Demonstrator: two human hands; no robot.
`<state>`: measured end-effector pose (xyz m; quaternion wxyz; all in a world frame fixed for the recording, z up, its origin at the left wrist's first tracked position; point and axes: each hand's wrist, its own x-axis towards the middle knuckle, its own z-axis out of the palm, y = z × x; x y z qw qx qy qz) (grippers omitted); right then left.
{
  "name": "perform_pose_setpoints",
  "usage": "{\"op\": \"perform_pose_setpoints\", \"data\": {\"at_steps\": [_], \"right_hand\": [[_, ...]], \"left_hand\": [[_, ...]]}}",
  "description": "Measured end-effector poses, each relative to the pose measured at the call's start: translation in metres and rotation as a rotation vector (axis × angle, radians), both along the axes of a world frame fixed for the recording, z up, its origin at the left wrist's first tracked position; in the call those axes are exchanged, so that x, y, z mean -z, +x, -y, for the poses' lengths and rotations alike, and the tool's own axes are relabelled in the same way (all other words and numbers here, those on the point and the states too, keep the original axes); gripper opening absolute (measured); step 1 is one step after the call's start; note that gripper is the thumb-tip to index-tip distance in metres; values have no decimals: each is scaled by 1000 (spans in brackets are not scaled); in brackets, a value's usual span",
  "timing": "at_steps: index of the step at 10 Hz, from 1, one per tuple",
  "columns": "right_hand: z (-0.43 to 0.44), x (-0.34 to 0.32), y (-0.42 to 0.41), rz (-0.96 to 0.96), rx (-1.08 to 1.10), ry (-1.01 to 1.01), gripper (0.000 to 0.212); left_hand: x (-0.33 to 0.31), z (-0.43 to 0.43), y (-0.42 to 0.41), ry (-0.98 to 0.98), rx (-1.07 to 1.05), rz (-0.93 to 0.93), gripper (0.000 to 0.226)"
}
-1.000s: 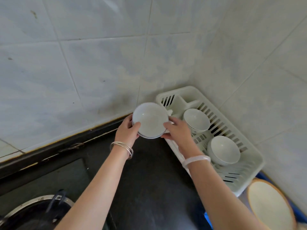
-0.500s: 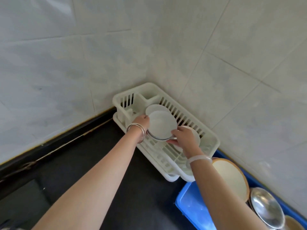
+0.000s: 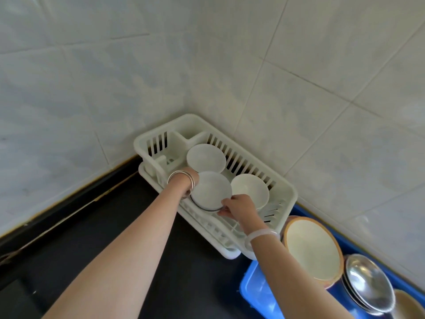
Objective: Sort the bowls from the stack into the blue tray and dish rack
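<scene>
A white bowl (image 3: 211, 189) sits low inside the white dish rack (image 3: 284, 188) in the tiled corner, held from both sides. My left hand (image 3: 192, 174) is mostly hidden behind the bowl's far-left rim, only the wrist with metal bangles showing. My right hand (image 3: 239, 207) pinches the bowl's near-right rim. Two more white bowls lie in the rack: a far white bowl (image 3: 205, 158) at the back and a right white bowl (image 3: 250, 188) beside the held one. The blue tray (image 3: 255, 293) lies at the lower right.
In the blue tray stand a cream bowl with a tan rim (image 3: 310, 248), steel bowls (image 3: 366, 285) and another tan dish (image 3: 409, 305) at the frame edge. The dark countertop (image 3: 128, 226) spreads left of the rack. Tiled walls close in behind and to the right.
Both hands carried the white bowl from above the counter into the rack and lowered it between the two bowls there. The view swung right, revealing more of the blue tray.
</scene>
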<state>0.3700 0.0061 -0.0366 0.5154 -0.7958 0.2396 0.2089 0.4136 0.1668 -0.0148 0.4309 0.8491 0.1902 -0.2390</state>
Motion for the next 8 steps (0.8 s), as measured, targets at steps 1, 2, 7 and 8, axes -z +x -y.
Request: {"op": "perform_pose_setpoints", "data": {"at_steps": [1,2,7,8], "right_hand": [[1,2,-4,-12,-8,-3,15],[3,1,-7,-25,2,20,13],[-7,-26,-32,-76,2,73,22],[1,-38,-39,18,-3,97,28]], "left_hand": [[2,0,5,91,69,-35,31],[7,-2,10,115,96,-14,30],[5,3,-2,94,128,122,31],[1,7,-15,110,37,188,32]]}}
